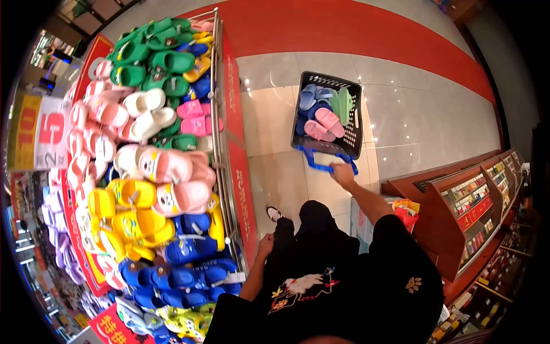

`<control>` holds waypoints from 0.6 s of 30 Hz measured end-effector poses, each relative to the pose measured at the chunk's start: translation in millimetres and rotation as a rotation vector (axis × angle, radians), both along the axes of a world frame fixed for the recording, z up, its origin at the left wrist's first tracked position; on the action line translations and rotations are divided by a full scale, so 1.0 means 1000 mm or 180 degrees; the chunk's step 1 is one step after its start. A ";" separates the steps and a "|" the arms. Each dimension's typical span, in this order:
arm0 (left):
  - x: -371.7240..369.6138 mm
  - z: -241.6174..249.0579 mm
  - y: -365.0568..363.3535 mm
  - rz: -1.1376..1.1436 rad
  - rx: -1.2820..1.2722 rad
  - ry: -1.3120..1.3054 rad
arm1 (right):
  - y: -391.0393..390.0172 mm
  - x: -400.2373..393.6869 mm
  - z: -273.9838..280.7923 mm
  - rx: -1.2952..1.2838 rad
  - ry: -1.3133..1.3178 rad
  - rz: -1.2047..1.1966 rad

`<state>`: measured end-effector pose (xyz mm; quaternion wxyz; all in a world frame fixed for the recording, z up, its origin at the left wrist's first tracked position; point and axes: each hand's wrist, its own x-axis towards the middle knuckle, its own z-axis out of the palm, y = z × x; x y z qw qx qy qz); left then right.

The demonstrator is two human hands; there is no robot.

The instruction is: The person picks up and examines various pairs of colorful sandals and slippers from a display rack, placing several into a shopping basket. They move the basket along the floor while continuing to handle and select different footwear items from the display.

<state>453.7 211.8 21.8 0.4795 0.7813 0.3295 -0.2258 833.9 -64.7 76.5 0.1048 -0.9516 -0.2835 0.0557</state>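
My right hand (343, 174) is wrapped round the blue handle (321, 167) of a black basket (356, 123) on the floor. Inside the basket lie pink slippers (328, 121), green slippers (345, 106) and blue slippers (309, 96). My left hand (266, 245) hangs low beside my leg, near the metal edge of the slipper display; its fingers look curled, and whether anything is in them is too small to tell. Yellow slippers (134, 223) and blue slippers (192, 247) are the display pairs nearest to it.
The slipper display (236, 166) with a metal rail runs along the left. A price sign (35, 133) stands at its far side. On the right are brown shelves (452, 200) with small packets and a red-orange bag (405, 213). A red strip (344, 28) crosses the tiled floor.
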 end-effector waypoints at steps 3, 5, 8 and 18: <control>0.049 0.018 0.007 -0.0258 -0.0232 0.0255 | -0.037 0.006 -0.020 -0.0322 0.0404 0.0231; 0.069 0.009 0.014 -0.0121 -0.0394 0.0151 | -0.058 0.027 -0.029 -0.0431 0.0611 0.0245; 0.096 0.007 0.025 -0.0062 -0.0561 0.0184 | -0.075 0.070 -0.027 -0.0465 0.0821 0.0331; 0.273 0.052 0.005 -0.0062 0.0337 0.0107 | -0.117 0.307 -0.038 -0.1070 0.1277 0.1279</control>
